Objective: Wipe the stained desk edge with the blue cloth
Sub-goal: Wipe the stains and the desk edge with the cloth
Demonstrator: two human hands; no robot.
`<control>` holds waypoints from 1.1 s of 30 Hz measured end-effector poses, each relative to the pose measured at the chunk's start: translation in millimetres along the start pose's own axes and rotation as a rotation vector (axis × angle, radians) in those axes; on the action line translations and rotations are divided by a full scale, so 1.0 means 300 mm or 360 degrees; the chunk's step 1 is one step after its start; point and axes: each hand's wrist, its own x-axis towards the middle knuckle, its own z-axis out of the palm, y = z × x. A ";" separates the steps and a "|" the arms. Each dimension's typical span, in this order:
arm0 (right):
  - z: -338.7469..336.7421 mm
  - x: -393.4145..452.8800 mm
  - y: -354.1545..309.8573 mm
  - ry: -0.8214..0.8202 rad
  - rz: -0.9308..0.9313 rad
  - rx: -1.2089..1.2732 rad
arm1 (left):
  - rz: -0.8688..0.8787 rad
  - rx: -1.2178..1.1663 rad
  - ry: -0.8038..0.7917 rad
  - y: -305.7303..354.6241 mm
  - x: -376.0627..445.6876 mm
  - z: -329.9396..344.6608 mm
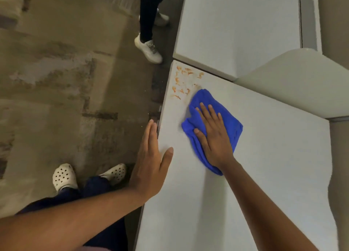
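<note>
A crumpled blue cloth [228, 116] lies on the white desk [264, 175], and my right hand [213, 135] presses flat on top of it, fingers spread. Orange-red smears of the stain [182, 82] mark the desk's far left corner, just beyond the cloth's upper tip. My left hand [151, 162] rests against the desk's left edge, fingers straight and together, thumb lying on the desktop, holding nothing.
A second white desk [236, 28] adjoins at the far side, with a curved grey partition [294, 84] to the right. Another person's legs and white sneakers [149, 48] stand on the worn floor near the stained corner. My own feet in white clogs [64, 177] are lower left.
</note>
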 end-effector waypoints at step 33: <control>-0.050 0.440 -0.011 0.0093 0.0002 -0.0066 | 0.1217 0.0457 -0.0824 -0.083 -0.091 -0.065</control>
